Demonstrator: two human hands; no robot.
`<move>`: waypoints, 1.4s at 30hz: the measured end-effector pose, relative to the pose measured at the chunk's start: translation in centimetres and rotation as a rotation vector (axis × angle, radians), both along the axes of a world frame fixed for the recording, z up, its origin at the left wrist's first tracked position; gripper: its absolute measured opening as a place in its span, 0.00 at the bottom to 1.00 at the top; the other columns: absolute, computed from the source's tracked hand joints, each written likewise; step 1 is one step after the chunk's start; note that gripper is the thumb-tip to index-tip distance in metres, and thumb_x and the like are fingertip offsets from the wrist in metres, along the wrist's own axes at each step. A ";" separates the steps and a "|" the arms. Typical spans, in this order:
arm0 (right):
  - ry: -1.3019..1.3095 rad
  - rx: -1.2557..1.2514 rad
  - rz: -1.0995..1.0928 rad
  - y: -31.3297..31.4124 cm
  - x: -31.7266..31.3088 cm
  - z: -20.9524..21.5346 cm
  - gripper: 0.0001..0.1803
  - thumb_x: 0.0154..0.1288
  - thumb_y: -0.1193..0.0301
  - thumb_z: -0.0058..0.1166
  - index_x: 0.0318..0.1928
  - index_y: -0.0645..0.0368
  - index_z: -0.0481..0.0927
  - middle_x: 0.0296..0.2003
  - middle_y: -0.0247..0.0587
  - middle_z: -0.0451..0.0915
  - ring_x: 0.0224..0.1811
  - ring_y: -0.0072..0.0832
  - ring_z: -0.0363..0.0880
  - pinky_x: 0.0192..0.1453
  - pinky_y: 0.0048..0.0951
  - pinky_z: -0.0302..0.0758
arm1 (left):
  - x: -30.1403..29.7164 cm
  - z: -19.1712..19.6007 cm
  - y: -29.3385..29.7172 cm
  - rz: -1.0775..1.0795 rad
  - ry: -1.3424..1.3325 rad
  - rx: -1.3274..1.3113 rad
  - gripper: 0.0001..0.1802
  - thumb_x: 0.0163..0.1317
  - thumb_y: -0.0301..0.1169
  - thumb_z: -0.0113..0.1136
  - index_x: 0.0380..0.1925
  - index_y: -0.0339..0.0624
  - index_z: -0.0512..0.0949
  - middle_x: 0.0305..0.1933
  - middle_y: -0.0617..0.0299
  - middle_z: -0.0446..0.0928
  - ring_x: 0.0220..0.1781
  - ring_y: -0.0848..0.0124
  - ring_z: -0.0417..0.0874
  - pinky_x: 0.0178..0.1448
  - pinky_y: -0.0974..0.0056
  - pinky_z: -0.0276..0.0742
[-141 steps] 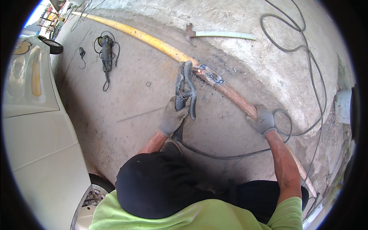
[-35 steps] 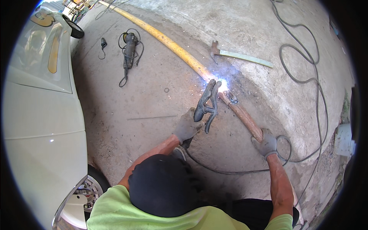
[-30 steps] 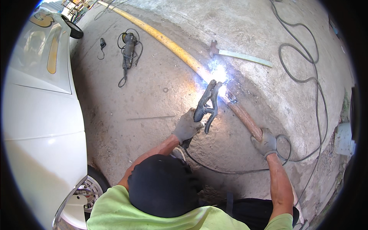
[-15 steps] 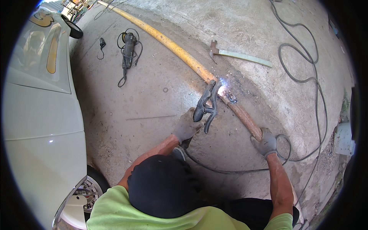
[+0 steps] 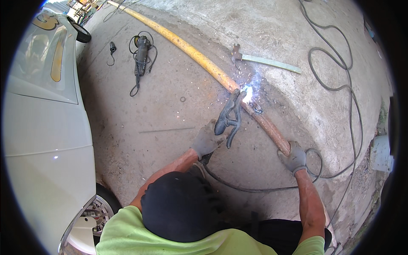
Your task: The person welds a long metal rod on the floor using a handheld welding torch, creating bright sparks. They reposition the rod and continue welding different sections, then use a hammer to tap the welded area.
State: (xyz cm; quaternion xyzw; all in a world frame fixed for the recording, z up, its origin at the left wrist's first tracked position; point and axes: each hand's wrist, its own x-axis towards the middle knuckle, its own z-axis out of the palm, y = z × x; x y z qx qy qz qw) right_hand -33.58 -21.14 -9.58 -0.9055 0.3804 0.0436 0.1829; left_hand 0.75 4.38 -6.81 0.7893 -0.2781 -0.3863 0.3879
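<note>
My gloved left hand (image 5: 206,139) is closed on a black welding electrode holder (image 5: 227,117), its jaws up against a pipe. Where they meet, a bright blue-white arc (image 5: 247,92) glows, throwing sparks and hiding the electrode's tip. The pipe is yellow in its far stretch (image 5: 187,49) and rusty brown in its near stretch (image 5: 272,131), with a dark scorched patch (image 5: 256,109) just past the arc. My gloved right hand (image 5: 294,158) is wrapped round the pipe's near end. A black cable (image 5: 246,189) runs from beside my left hand to the right.
A hammer (image 5: 267,62) with a pale green handle lies beyond the arc. An angle grinder (image 5: 143,55) with its cord and a small black piece (image 5: 112,46) are at far left. A thin rod (image 5: 166,130) lies nearby. A white car (image 5: 46,140) stands left, a pale bucket (image 5: 381,154) right.
The arc has grown brighter and larger, with more sparks and bluish smoke spreading around it. Both hands, the holder and the pipe have stayed practically in place.
</note>
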 end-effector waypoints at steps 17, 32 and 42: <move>0.011 0.005 0.010 0.0 0.1 0.0 0.35 0.63 0.50 0.75 0.62 0.61 0.81 0.52 0.60 0.86 0.50 0.59 0.89 0.55 0.54 0.85 | 0.3 0.0 0.0 0.025 0.072 -0.059 0.30 0.70 0.37 0.75 0.63 0.30 0.75 0.38 0.51 0.83 0.31 0.65 0.88 0.36 0.57 0.87; 0.043 0.027 0.005 -0.3 -0.3 -0.3 0.38 0.63 0.48 0.74 0.65 0.58 0.79 0.53 0.58 0.86 0.53 0.57 0.89 0.58 0.54 0.85 | 0.3 0.0 -0.4 0.032 -0.016 -0.046 0.25 0.66 0.32 0.74 0.57 0.31 0.75 0.34 0.47 0.84 0.29 0.60 0.89 0.36 0.54 0.87; 0.020 0.035 -0.022 0.2 0.6 1.1 0.33 0.62 0.50 0.74 0.60 0.56 0.83 0.52 0.57 0.87 0.52 0.56 0.89 0.57 0.54 0.85 | 0.6 0.0 -0.5 0.013 -0.122 0.031 0.33 0.63 0.41 0.75 0.61 0.30 0.78 0.49 0.39 0.87 0.51 0.48 0.91 0.56 0.49 0.87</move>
